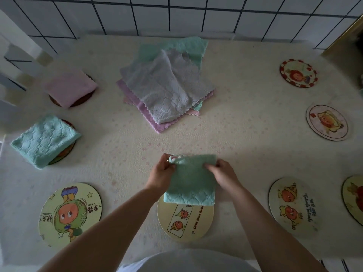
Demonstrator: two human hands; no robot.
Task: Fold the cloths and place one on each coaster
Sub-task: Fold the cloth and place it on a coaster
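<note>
Our hands, left (161, 173) and right (221, 172), pinch a folded green cloth (190, 183) hiding the far part of the coaster (184, 222) at the table's (245, 124) near edge.

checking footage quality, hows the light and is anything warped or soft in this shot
Head view: dim, flat light with no glare; soft shadow on the table around the hands; wide-angle bend curves the wall tiles; the far-left pink cloth and the edges look soft, while the green cloth in both hands reads clearly.
</note>
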